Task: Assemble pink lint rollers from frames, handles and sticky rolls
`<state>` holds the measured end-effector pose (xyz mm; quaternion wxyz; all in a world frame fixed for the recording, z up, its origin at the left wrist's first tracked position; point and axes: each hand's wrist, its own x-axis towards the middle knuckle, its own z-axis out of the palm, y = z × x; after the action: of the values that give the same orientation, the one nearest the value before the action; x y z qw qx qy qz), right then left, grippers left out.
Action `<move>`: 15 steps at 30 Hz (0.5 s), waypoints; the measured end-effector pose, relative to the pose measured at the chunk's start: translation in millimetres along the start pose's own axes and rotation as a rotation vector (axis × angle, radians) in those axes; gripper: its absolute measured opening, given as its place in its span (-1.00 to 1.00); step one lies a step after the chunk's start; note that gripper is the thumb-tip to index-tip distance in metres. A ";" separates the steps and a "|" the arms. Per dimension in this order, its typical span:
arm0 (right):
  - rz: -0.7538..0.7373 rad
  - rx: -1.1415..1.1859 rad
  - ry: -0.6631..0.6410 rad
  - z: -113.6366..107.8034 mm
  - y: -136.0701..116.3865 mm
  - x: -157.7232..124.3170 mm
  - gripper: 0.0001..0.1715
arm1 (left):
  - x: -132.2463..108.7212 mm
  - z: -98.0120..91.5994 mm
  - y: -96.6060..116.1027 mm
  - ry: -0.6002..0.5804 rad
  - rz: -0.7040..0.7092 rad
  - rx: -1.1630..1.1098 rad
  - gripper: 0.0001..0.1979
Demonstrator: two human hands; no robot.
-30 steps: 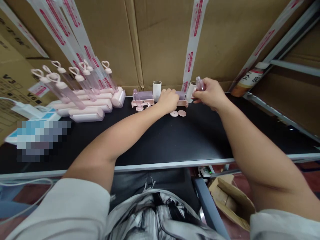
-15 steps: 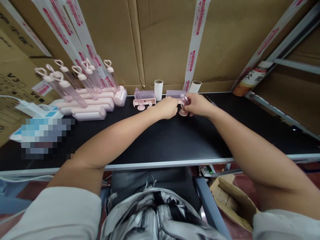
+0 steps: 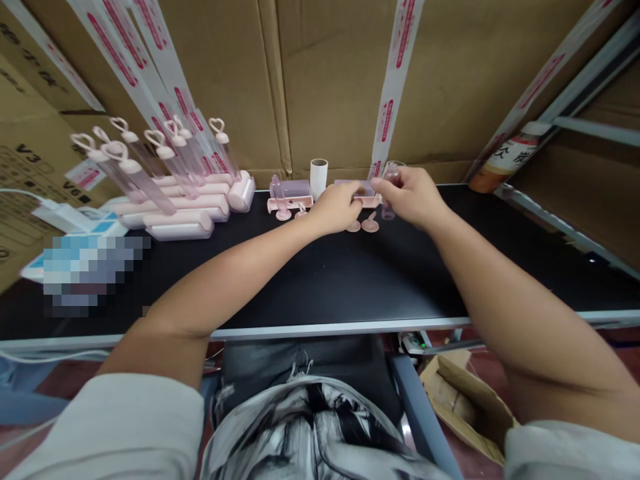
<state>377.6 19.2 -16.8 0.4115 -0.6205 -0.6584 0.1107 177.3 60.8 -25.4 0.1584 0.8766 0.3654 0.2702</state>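
My right hand (image 3: 414,195) is closed around a clear pinkish tube (image 3: 388,212), held upright above the black tabletop. To its left, my left hand (image 3: 337,208) has its thumb and index finger apart beside a pale pink tray-like piece (image 3: 369,201). That piece's left end is hidden behind the hand. Just below the fingers lie two small pink discs, one with a short stem (image 3: 371,223). Left of my left hand, a clear pink tube with a round foot (image 3: 281,200) stands by another pink tray-like piece (image 3: 303,201). A small heart-shaped pink part (image 3: 301,211) is partly covered by my wrist.
Several tubes with heart-shaped tops (image 3: 150,180) stand in pink bases at the left. A white cylinder (image 3: 319,179) is at the back, against the cardboard wall (image 3: 330,80). A bottle (image 3: 507,160) leans at the far right. An open carton (image 3: 465,400) sits below the table.
My right hand has moved slightly right and up with the clear tube, uncovering the pink discs. My left hand's fingers have spread apart.
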 end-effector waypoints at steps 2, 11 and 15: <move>-0.098 -0.007 0.097 3.9 -3.0 -1.7 -0.48 | 5.0 -4.6 6.6 0.029 0.093 -0.186 -0.57; -0.070 -0.138 -0.142 -3.0 -0.1 -0.8 -0.51 | 11.0 6.4 -11.7 0.095 -0.102 -0.369 -0.67; -0.085 -0.457 -0.204 -9.6 14.3 8.5 -0.59 | -1.6 12.9 -19.0 0.029 -0.174 -0.242 -0.67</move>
<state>395.4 26.3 -16.6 0.1964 -0.6548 -0.7298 0.0037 173.4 71.6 -45.3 0.2806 0.8121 0.4069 0.3101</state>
